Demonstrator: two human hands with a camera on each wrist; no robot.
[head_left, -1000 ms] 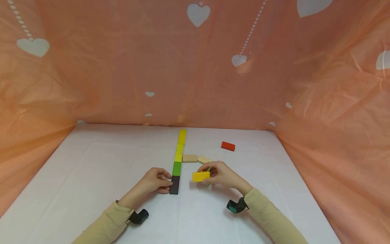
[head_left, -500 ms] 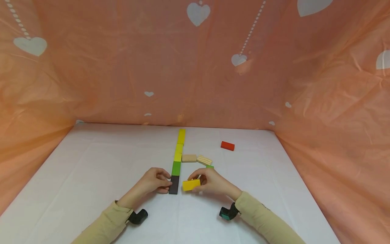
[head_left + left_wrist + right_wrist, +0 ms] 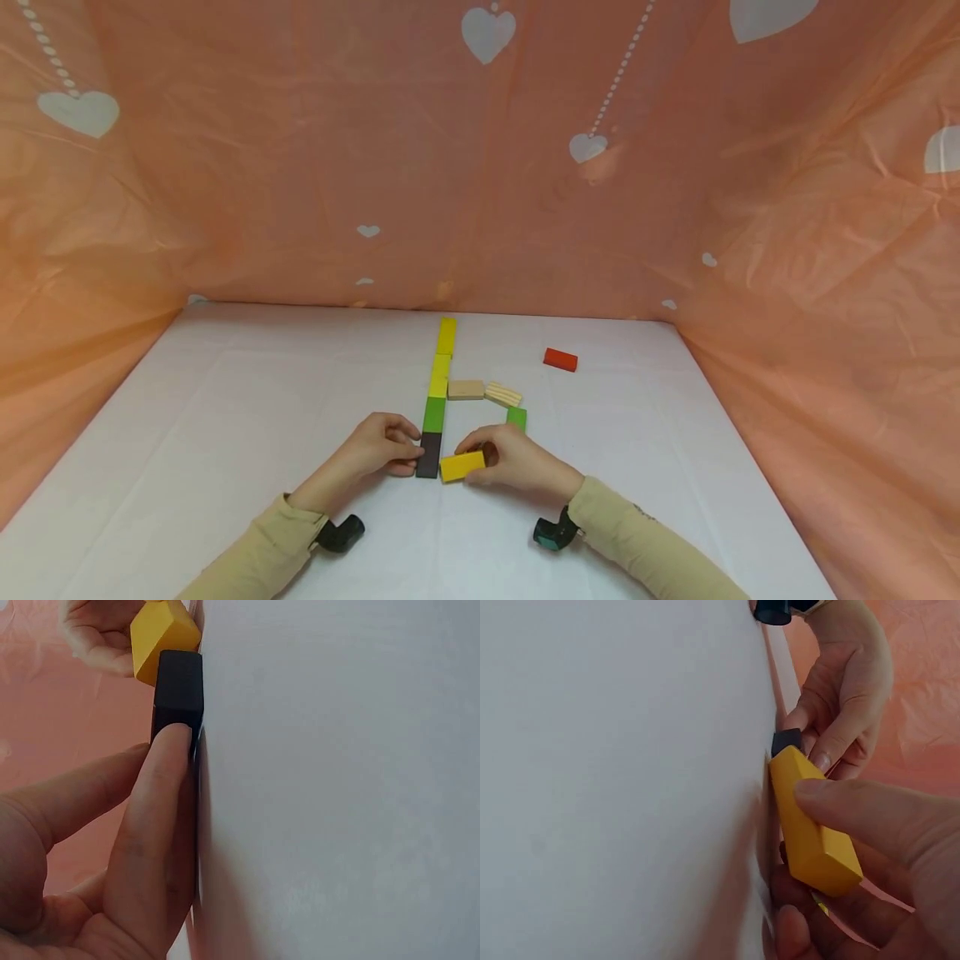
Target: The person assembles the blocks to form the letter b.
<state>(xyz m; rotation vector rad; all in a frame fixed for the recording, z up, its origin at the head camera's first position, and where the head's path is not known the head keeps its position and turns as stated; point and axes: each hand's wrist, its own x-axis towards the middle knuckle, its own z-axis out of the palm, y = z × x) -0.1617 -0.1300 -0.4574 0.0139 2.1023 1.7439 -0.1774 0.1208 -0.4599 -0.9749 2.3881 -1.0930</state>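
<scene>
My left hand (image 3: 385, 444) touches the left side of a black block (image 3: 429, 455) with thumb and fingertips. This block lies flat at the near end of a column with a green block (image 3: 435, 414) and two yellow blocks (image 3: 440, 375). My right hand (image 3: 517, 458) pinches another yellow block (image 3: 462, 467) between thumb and fingers. Its left end is right beside the black block's near right side; in the right wrist view the held yellow block (image 3: 808, 825) is tilted. Whether the two blocks touch, I cannot tell.
A plain wooden block (image 3: 466, 390), a striped wooden block (image 3: 502, 394) and a green block (image 3: 517, 418) curve rightward from the column. Farther right lies a red block (image 3: 561, 359). Orange curtain (image 3: 480, 208) with white hearts borders the white table (image 3: 262, 392).
My right hand has moved left and nearer with the yellow block, from over the curve to beside the black block. More of the right-hand green block shows. My left hand has stayed in place.
</scene>
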